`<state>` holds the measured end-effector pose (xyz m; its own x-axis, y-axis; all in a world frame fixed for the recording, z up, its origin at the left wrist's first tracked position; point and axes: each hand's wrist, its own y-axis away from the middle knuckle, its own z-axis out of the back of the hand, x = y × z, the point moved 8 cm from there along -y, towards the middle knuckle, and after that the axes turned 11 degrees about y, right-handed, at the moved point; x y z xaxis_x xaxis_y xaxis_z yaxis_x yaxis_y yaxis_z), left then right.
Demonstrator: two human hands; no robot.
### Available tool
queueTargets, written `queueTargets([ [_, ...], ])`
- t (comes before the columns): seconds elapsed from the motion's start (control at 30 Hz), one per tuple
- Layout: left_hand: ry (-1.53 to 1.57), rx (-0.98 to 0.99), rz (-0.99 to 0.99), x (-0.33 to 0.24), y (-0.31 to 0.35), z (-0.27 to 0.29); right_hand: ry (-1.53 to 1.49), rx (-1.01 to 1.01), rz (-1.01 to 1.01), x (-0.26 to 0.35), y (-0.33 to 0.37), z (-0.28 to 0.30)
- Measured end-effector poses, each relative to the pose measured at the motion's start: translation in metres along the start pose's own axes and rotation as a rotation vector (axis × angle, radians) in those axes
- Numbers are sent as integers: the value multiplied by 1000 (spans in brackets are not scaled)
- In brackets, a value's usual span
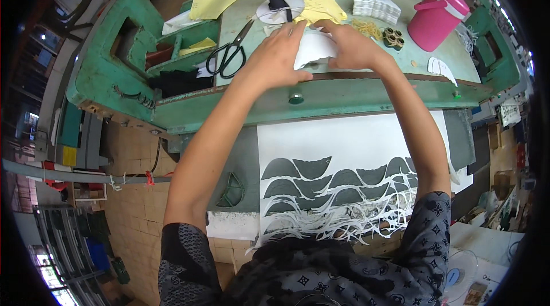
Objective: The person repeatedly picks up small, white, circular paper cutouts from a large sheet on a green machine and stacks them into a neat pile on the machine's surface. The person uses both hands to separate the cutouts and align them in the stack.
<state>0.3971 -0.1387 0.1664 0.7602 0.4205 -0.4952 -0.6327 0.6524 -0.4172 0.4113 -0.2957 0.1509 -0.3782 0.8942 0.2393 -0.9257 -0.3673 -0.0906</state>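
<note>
Both my hands are above the front edge of the green machine's top. My left hand (278,57) is on the left side of some white curved cut pieces (314,48), its fingers bent over their far edge. On the other side my right hand (355,47) curls its fingers round the same pieces. How many pieces are there is hidden by my hands. Black-handled scissors (232,55) lie left of my left hand. Below my arms hangs a white sheet (344,137) with rows of curved cutouts and thin torn strips. A crescent-shaped metal cutting die (231,190) rests beside it.
A stack of white pieces (375,6), yellow rubber bands (366,28) and a pink lidded jug (438,15) stand beyond my right hand. Single white pieces (440,68) lie near the right edge. Yellow paper (216,2) sits over the green compartments at left.
</note>
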Motion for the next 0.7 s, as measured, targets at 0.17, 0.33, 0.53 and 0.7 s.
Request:
queueTargets([
  [0.17,96,254,152,34,-41,-14,-75,-58,-45,-19,4,-2],
  [0.33,64,291,126,43,-49,-11,-48,28,-112,-24,-6,-11],
  [0.53,165,307,258,52,-58,-17,-127,-68,-205,-21,-8,8],
  [0.7,406,327,236,57,-71,-18,-49,104,-218,-17,-19,6],
])
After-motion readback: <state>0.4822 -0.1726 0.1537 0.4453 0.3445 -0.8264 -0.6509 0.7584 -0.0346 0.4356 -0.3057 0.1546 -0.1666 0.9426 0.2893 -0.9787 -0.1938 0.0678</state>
